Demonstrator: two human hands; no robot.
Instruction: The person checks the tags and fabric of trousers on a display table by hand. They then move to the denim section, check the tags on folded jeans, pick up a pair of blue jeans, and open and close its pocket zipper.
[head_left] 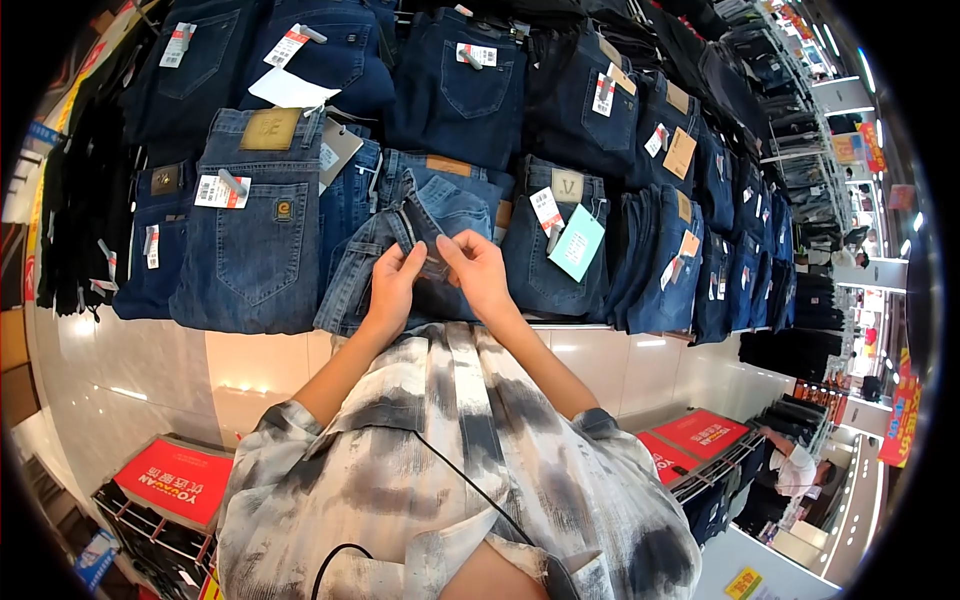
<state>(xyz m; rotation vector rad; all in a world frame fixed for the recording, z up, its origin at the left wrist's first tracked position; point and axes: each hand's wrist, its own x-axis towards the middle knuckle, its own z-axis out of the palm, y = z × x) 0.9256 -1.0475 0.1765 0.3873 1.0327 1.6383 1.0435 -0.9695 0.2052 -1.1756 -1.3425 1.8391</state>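
Both hands are at the opened front of a pair of blue jeans (352, 265) in the middle of the display. My left hand (393, 285) pinches one edge of the fly, where a zipper strip shows. Close beside it, my right hand (476, 272) grips the other edge with thumb and fingers together. The waistband stands up above the hands. Folded jeans with a tan patch and a price tag (245, 235) lie to the left. To the right are dark jeans (530, 262) with a teal tag (577, 243).
More folded jeans (455, 95) fill the rows behind. Red signs (175, 480) (700, 440) top racks at lower left and lower right. A person in a white top (795, 468) is at the far lower right. Pale floor tiles (270, 372) run below the display edge.
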